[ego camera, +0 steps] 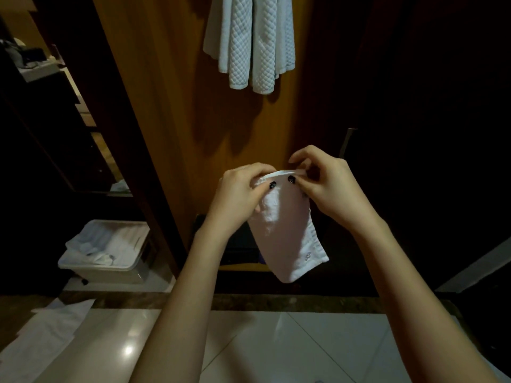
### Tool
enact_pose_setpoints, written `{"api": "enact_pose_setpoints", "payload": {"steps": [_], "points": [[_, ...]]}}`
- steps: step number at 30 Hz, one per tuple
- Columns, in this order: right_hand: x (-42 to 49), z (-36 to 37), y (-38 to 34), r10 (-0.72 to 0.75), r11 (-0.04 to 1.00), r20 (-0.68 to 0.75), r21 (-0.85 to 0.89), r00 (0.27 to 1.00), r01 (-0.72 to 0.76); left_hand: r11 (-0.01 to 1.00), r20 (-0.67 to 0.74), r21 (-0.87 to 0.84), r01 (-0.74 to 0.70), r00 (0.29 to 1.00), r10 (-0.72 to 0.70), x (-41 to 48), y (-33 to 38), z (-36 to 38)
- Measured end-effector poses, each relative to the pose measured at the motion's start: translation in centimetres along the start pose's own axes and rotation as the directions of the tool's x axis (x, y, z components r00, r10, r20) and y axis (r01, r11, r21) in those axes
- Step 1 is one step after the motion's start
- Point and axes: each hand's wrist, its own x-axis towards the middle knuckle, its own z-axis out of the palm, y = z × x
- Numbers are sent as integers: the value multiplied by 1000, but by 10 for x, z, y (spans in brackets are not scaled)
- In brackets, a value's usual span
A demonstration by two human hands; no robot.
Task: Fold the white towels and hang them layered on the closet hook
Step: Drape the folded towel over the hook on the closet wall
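Note:
A small white towel hangs folded in front of me, its top edge held at chest height. My left hand pinches that edge on the left and my right hand pinches it on the right, thumbs toward me. Above, white quilted towels hang in layers against the wooden closet panel; the hook itself is out of view above the frame.
A white plastic bin with more white linen sits on the floor at the left. Another white cloth lies flat on the tiled floor at the lower left. A dark closet door stands to the right.

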Motion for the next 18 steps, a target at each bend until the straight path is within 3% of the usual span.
{"api": "enact_pose_setpoints", "payload": {"steps": [4,6,10,12,14,18], "points": [[-1,-2,-1,-35,999,48,7,998,34,977,93,-207,56,995,-38,0,7,6],[-3,-2,-1,-33,999,38,20,999,32,984,77,-178,5,997,9,0,11,8],[-6,1,2,71,997,-45,19,996,-70,990,27,-131,42,999,-38,-1,13,5],[-9,4,3,129,991,-79,54,989,-125,1000,8,23,16,1000,-16,-3,13,3],[-13,7,3,170,982,-62,91,983,-164,992,1,127,-17,1000,17,-6,13,1],[-14,9,3,130,991,52,0,990,-131,989,37,143,-45,998,40,-11,9,-2]]}}
